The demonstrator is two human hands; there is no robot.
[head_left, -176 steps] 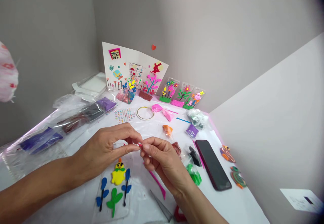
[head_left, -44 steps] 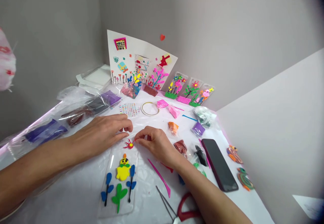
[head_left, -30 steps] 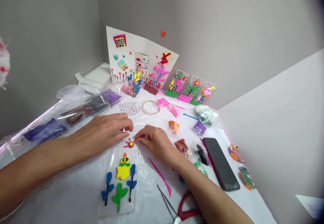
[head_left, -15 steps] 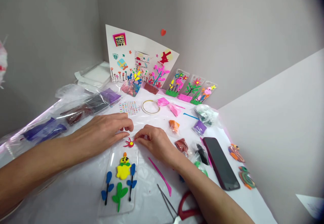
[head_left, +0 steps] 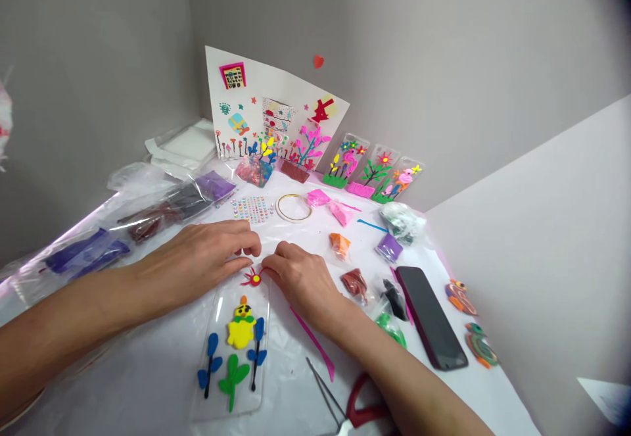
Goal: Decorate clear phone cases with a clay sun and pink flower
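A clear phone case (head_left: 241, 404) lies before me with clay figures on it: a yellow chick (head_left: 240, 332), two blue-leaved stems and a green plant (head_left: 233, 378). At its top end sits a red clay sun (head_left: 254, 279) with a yellow centre and thin rays on its upper and left side. My right hand (head_left: 303, 281) pinches a thin bit of red clay at the sun's right edge; the fingertips mostly hide it. Just above the sun rests my left hand (head_left: 214, 252), fingers curled, a gap between thumb and forefinger, nothing visible in them.
Scissors (head_left: 359, 410) and a pink clay tool (head_left: 315, 347) lie near my right forearm. Wrapped clay pieces, such as orange (head_left: 340, 244) and brown (head_left: 353, 283), and a black phone (head_left: 431, 317) are on the right. Bagged clay (head_left: 167, 209) lies left. Decorated cases (head_left: 373, 169) lean on the wall.
My right hand has turned slightly at the sun's edge, its fingers closing over the pinched red bit. My left hand has barely moved.
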